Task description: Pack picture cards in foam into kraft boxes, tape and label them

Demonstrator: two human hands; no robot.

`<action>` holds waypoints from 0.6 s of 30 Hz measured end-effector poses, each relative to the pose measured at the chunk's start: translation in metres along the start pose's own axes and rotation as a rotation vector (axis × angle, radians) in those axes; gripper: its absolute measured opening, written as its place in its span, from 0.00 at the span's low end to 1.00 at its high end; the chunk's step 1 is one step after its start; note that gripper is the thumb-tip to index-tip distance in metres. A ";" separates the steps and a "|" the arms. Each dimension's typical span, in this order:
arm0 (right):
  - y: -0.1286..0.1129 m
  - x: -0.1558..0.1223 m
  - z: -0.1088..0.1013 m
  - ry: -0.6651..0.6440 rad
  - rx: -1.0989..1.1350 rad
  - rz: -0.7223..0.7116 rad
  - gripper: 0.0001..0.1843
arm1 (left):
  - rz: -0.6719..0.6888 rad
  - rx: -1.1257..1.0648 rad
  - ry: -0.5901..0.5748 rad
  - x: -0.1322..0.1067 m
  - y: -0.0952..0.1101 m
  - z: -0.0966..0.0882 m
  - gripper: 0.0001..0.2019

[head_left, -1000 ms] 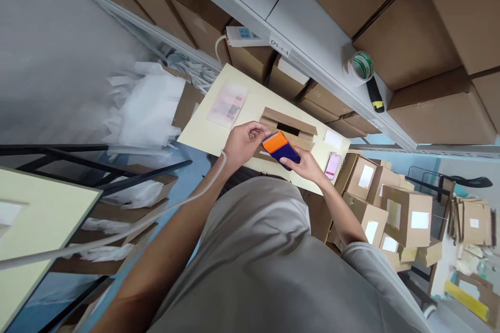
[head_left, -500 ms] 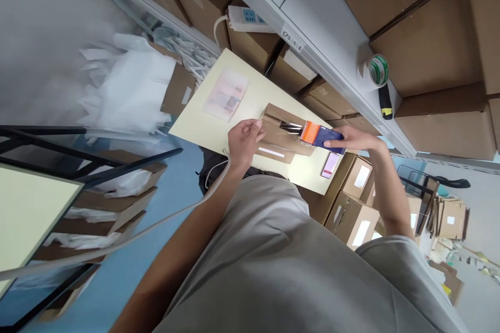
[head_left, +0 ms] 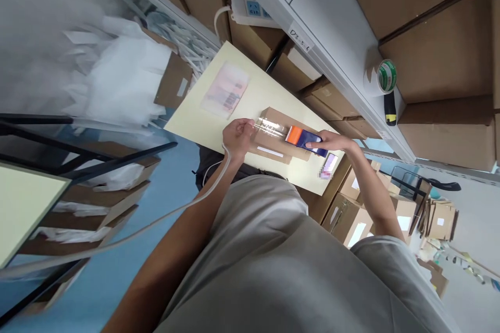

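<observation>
A cardboard box (head_left: pixel 269 150) lies on the pale yellow tabletop in front of me. Over it, my right hand (head_left: pixel 330 140) grips a blue and orange tape dispenser (head_left: pixel 300 138). Clear packing tape (head_left: pixel 269 126) stretches from the dispenser leftward across the box. At the box's left end, my left hand (head_left: pixel 237 138) is closed, pinching the free end of the tape. A white cord (head_left: pixel 222 174) runs by my left wrist. Whether the tape touches the box along its whole length I cannot tell.
On the tabletop (head_left: pixel 185 119) lie a pinkish printed packet (head_left: pixel 225 91) and a phone (head_left: pixel 328 165). Above, a shelf holds a tape roll (head_left: pixel 386 76) and a black-yellow cutter (head_left: pixel 389 109). A power strip (head_left: pixel 253 10) sits behind the table; stacked cartons (head_left: pixel 351 213) stand right.
The dispenser in my right hand has moved left and slightly down, closer over the box. The box's side flap now looks flat. My left hand has shifted slightly left.
</observation>
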State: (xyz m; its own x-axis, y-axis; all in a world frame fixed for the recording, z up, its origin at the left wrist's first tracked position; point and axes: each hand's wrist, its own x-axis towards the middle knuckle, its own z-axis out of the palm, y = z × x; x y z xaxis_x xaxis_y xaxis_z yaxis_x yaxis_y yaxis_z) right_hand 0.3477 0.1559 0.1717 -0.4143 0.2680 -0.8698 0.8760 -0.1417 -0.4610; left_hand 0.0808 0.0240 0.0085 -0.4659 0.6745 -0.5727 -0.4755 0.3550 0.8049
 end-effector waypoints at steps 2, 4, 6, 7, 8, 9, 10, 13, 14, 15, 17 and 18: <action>0.000 0.001 0.005 0.027 0.002 -0.024 0.42 | -0.011 0.022 -0.004 0.007 -0.003 0.001 0.12; -0.001 0.003 0.008 0.038 0.004 -0.048 0.43 | -0.021 0.032 -0.017 0.015 -0.005 0.001 0.11; -0.002 0.006 0.009 0.036 0.014 -0.071 0.44 | -0.008 0.052 -0.028 0.024 -0.008 0.002 0.12; -0.002 0.008 0.010 0.032 0.023 -0.076 0.44 | -0.001 0.065 -0.032 0.028 -0.010 0.002 0.12; -0.002 0.009 0.010 0.030 0.029 -0.076 0.45 | -0.001 0.081 -0.038 0.032 -0.013 0.003 0.13; -0.002 0.011 0.011 0.034 0.030 -0.074 0.45 | -0.009 0.103 -0.046 0.036 -0.016 0.004 0.13; -0.002 0.012 0.011 0.043 0.025 -0.072 0.45 | -0.025 0.132 -0.058 0.039 -0.020 0.004 0.14; -0.003 0.014 0.010 0.067 -0.015 -0.060 0.45 | -0.063 0.253 -0.107 0.045 -0.032 0.005 0.13; -0.005 0.013 0.010 0.068 -0.029 -0.051 0.45 | -0.050 0.307 -0.113 0.046 -0.035 0.003 0.13; -0.006 0.013 0.009 0.066 -0.040 -0.042 0.45 | -0.022 0.365 -0.106 0.045 -0.037 0.001 0.14; -0.008 0.011 0.010 0.065 -0.057 -0.033 0.46 | 0.069 0.488 -0.055 0.043 -0.037 -0.005 0.21; -0.008 0.010 0.010 0.066 -0.061 -0.034 0.46 | 0.129 0.539 -0.029 0.041 -0.034 -0.008 0.27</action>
State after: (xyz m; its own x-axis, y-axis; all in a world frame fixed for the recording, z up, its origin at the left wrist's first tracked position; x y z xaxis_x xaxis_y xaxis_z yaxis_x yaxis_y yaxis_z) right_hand 0.3341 0.1498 0.1649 -0.4282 0.3345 -0.8395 0.8762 -0.0739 -0.4763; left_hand 0.0725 0.0343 -0.0435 -0.4705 0.7495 -0.4657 0.0372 0.5441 0.8382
